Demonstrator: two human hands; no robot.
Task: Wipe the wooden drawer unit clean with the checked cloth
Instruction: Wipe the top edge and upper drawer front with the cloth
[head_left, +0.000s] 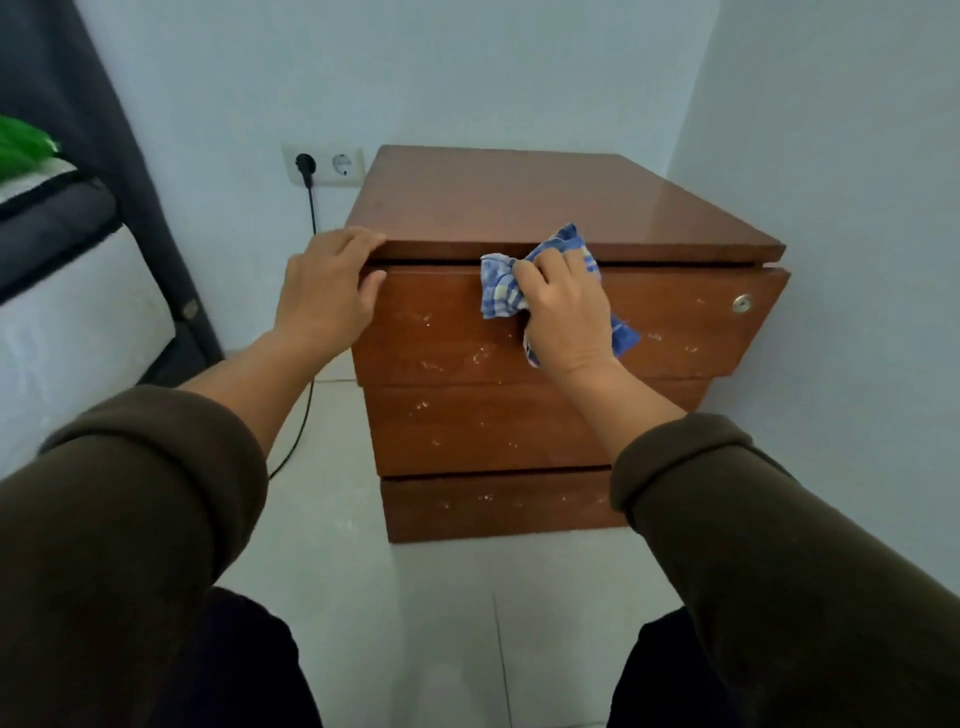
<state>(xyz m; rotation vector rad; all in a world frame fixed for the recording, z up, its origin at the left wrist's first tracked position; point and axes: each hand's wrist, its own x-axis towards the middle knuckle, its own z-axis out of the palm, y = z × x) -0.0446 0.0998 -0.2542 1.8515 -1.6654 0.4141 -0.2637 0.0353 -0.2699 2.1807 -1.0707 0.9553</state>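
Observation:
A reddish-brown wooden drawer unit (519, 208) with three drawer fronts stands in a room corner. My right hand (566, 312) grips a bunched blue-and-white checked cloth (498, 286) and presses it against the upper edge of the top drawer front (685, 322). My left hand (327, 286) holds the unit's front-left corner, fingers on the top, thumb against the drawer front. White specks dot all three drawer fronts. A round metal lock (742, 303) sits at the top drawer's right end.
A white double wall socket (323, 165) left of the unit has a black plug, its cable (311, 218) running down to the tiled floor (441, 597). A bed with a dark frame (62, 249) stands at left. White walls close in behind and right.

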